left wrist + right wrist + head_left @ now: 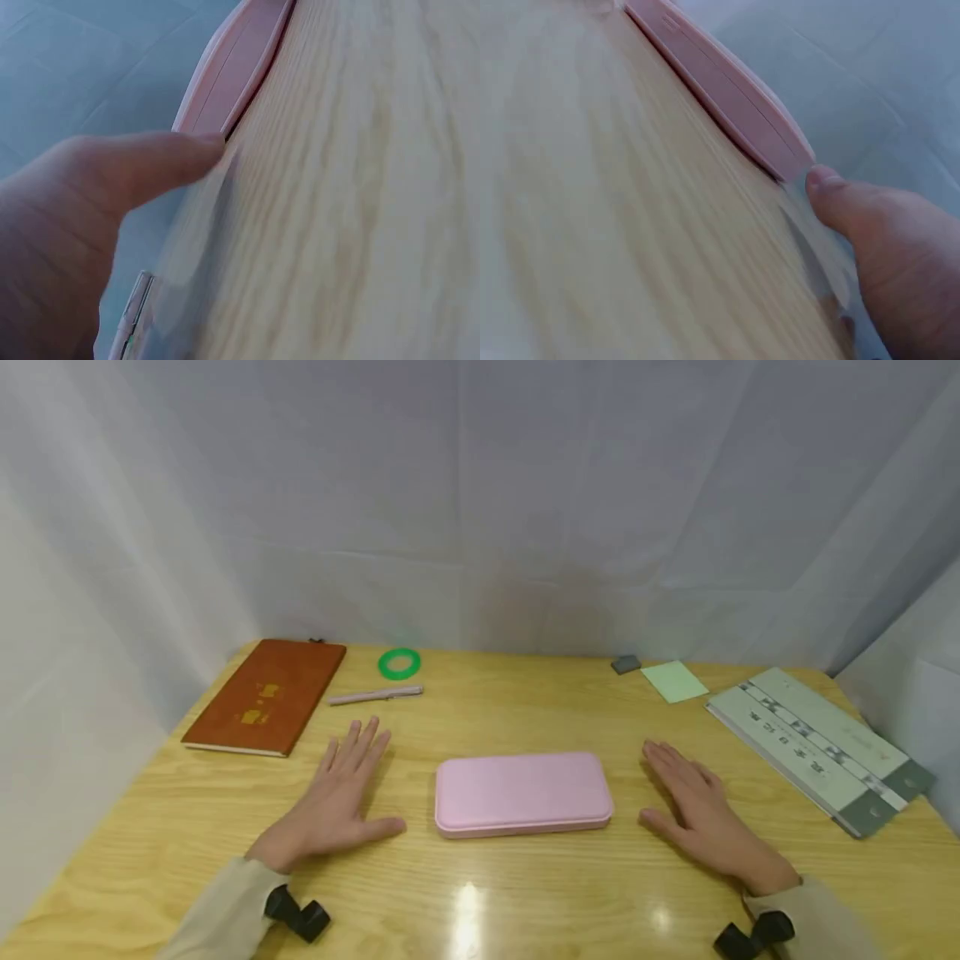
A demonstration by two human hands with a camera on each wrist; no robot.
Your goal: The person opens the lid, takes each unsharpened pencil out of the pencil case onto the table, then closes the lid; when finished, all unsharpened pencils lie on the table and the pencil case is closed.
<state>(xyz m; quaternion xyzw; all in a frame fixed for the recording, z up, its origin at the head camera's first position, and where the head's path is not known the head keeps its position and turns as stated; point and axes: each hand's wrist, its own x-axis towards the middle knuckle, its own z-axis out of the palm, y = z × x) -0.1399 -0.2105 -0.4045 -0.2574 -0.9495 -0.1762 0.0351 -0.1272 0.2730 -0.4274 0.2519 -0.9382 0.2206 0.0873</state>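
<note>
A pink pencil case (pixel 523 794) with rounded corners lies closed on the wooden table, between the two hands. To its left, my left hand (pixel 339 800) is held palm down with fingers straight and thumb pointing at the case, apart from it. My right hand (pixel 699 817) is on the other side, fingers extended together and thumb toward the case's right end, with a gap between. Neither hand holds anything. In the left wrist view the thumb (pixel 161 165) overlaps the near end of the case (pixel 236 67); the right wrist view shows the other thumb (pixel 855 206) close by the case's corner (pixel 735 97).
Beyond the left hand lie a brown notebook (pixel 273 697), a pale pink pen (pixel 377 695) and a green tape ring (pixel 399 664). At the back right are a dark grey eraser-like block (pixel 626 664), a light green paper square (pixel 674 682) and a grey-green book (pixel 817 743). White cloth (pixel 510 510) hangs behind.
</note>
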